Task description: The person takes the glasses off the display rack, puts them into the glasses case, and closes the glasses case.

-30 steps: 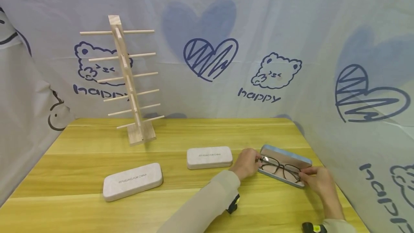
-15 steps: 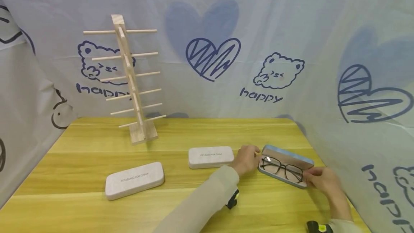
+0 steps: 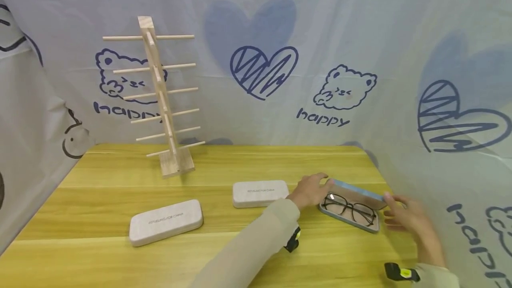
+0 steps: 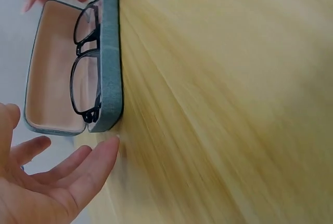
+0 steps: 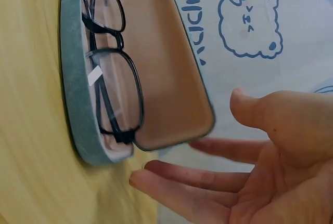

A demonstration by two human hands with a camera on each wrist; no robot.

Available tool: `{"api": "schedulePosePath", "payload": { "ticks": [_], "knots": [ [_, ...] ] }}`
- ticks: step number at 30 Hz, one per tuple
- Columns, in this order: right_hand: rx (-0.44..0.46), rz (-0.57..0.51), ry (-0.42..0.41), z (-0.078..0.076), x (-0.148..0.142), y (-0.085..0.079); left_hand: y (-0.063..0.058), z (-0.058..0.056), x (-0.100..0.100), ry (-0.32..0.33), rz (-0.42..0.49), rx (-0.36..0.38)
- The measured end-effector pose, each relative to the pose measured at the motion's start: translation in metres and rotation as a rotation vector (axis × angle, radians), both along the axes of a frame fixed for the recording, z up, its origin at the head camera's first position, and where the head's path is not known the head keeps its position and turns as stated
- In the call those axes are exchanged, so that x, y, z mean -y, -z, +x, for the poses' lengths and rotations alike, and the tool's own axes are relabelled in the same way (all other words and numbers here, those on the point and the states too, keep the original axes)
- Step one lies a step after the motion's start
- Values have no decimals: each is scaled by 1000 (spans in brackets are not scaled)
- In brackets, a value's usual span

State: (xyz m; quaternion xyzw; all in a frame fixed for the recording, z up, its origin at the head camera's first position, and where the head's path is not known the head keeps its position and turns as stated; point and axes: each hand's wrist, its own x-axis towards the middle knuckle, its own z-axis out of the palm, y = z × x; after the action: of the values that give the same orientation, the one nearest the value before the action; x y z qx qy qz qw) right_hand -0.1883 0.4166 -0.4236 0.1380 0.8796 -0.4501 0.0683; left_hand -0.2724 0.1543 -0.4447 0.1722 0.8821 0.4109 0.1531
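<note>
A blue-green glasses case (image 3: 347,221) lies with its lid up at the right of the table, its lining pale pink. Black-framed glasses (image 3: 349,209) rest inside it, lenses standing up in the left wrist view. At the case's left end is my left hand (image 3: 310,190), fingers spread and relaxed, thumb near the lid (image 4: 54,68). My right hand (image 3: 409,215) is at the other end, its fingers extended; in the right wrist view its index finger reaches behind the lid's corner. Neither hand grips the glasses.
Two closed white cases stand to the left, one white case (image 3: 260,194) just beside my left hand and another white case (image 3: 166,222) farther left. A wooden peg rack (image 3: 164,101) rises at the back left. Printed cloth (image 3: 264,123) hangs behind and along the right edge.
My right hand has let go of the glasses and moved up to the lid's right corner. My left hand has left the glasses' other end and shifted up toward the lid.
</note>
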Motion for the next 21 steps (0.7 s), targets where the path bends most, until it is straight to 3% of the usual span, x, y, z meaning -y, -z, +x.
{"api": "schedulePosePath", "payload": {
  "ticks": [4,13,21],
  "knots": [
    [28,-46,-23,-3,2,5,-2,0,-2,-13,27,21],
    [73,-75,12,-9,1,10,-2,0,-5,-13,89,45],
    [81,-123,-32,-8,-2,12,1,2,-2,-19,120,68]
  ]
}}
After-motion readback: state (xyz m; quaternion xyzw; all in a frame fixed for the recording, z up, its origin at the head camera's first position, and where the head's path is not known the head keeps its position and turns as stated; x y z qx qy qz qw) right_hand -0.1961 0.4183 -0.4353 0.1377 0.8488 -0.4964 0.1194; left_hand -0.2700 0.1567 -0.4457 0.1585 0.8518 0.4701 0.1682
